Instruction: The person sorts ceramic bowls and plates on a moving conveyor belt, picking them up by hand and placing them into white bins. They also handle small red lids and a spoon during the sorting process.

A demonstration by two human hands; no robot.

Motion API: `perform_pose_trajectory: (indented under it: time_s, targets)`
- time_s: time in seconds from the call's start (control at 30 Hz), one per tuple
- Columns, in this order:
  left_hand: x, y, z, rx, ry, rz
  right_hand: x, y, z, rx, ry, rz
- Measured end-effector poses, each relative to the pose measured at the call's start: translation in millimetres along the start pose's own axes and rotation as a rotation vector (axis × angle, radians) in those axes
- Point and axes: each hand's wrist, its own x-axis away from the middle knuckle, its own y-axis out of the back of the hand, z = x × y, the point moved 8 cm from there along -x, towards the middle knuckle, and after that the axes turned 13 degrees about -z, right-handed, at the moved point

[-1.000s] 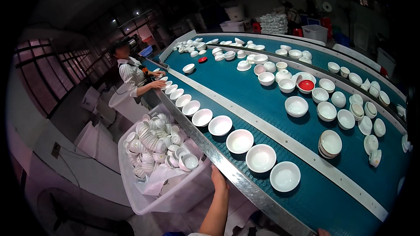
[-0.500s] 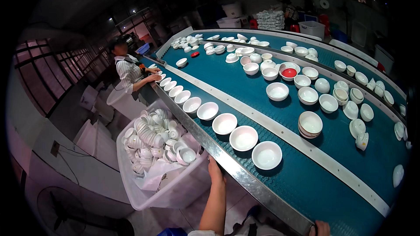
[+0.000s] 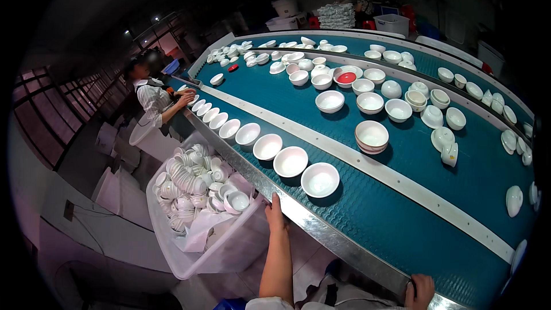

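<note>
My left hand [image 3: 276, 213] is at the conveyor's shiny metal rail [image 3: 313, 223], thumb up against it and the other fingers mostly hidden. Farther along the same rail, at the lower right, my right hand [image 3: 420, 291] has its fingers curled over the edge. Neither hand has a bowl in it. Just across the rail, a row of white bowls stands upright on the green belt [image 3: 367, 218]. The closest is a round white bowl [image 3: 320, 180], with another white bowl [image 3: 290, 162] behind it.
A long divider strip [image 3: 379, 171] splits the belt; beyond it lie many scattered bowls, including a stack [image 3: 372, 136] and a red piece [image 3: 346, 78]. A plastic bin [image 3: 229, 252] full of bowls stands below the rail. A co-worker [image 3: 152, 96] reaches to the belt at far left.
The bowls in the row and beyond the divider have shifted toward the upper left of the picture, partly because the view has turned. Both my hands stay at the rail.
</note>
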Motion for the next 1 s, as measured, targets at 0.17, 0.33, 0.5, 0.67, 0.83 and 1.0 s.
perform_pose_trajectory:
  time_s: [0.17,0.33,0.5,0.67,0.83,1.0]
  targets:
    - [7.1,14.1,10.9,0.028,-0.041,0.049,8.2,-0.6,-23.6,-0.065,0.001,-0.011]
    - [56.4,-3.2,15.5,-0.073,0.042,-0.007,19.9,22.3,-46.6,-0.033,-0.020,-0.038]
    - [66.4,1.4,29.3,-0.013,0.007,-0.006,25.8,38.5,-60.9,-0.047,-0.023,-0.058]
    - [90.9,8.1,46.9,0.003,0.038,0.001,36.3,52.5,-73.9,-0.013,-0.054,-0.004]
    - [121.9,0.8,33.4,-0.005,-0.096,-0.081,39.1,85.0,-88.0,-0.032,-0.029,-0.027]
    - [137.3,13.5,59.1,0.031,-0.021,-0.029,42.3,102.6,-87.2,0.025,-0.070,0.031]
